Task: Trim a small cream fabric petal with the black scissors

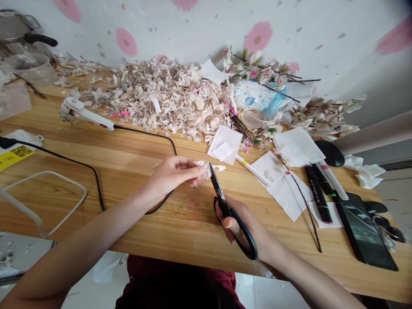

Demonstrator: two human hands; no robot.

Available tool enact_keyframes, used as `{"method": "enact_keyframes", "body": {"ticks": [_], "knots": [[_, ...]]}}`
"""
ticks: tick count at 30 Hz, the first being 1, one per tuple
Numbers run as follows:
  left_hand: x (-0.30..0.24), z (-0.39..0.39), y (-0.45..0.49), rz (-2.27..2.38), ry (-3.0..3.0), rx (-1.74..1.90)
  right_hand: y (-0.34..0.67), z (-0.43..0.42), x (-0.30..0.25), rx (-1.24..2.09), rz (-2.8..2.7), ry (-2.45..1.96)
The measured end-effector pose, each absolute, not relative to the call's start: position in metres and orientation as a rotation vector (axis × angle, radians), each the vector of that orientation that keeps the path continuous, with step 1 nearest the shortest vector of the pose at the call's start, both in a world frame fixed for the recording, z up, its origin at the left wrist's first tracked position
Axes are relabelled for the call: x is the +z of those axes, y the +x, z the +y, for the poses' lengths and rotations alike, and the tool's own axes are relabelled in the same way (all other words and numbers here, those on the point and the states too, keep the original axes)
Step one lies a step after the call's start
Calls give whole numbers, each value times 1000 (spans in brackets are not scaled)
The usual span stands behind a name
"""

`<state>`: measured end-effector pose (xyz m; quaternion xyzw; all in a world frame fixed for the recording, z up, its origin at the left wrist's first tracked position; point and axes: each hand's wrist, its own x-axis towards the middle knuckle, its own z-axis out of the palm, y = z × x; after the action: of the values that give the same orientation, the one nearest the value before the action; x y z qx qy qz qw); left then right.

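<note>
Left hand [174, 174]: fingertips pinching one off-white piece [202, 164], thin and crumpled, held above the bench [128, 161] near its middle.
Right hand [240, 223]: wrapped about the handles of one pair of black-handled scissors [228, 209], blades pointing up and away, their tips at the off-white piece; whether they bite into it is hard to tell at this size.
Just beyond the hands: white paper squares [220, 135], a smaller one lying on a larger; to their right, one white marker [254, 171] with a yellow band, aslant, touching further paper.
Behind: one broad pile of pale scraps [167, 98], heaped toward the flower-patterned wall [206, 30].
Left: one white corded tool [88, 115], a small red light on its body, at the pile's near edge.
Right: one dark twig [301, 193] bearing small blossoms at its far end; black marker [318, 195]; dark phone [363, 231], lying flat.
Back right: flowering branches [262, 71] above a dotted packet [254, 95].
</note>
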<state>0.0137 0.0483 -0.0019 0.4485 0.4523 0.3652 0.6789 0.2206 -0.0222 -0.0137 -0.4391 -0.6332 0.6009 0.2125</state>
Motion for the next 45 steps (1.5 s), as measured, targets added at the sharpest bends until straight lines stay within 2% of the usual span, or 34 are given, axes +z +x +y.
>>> {"method": "enact_keyframes", "body": {"ticks": [16,25,45], "knots": [[-3,54,7,1105,1241,934,222,-19,-14,1720,-1715,-1289],[1,53,6,1137,1491,995,228,-19,-8,1617,-1966,-1161],[2,53,7,1113,1399,998,226,-20,-3,1609,-1947,-1160]]}}
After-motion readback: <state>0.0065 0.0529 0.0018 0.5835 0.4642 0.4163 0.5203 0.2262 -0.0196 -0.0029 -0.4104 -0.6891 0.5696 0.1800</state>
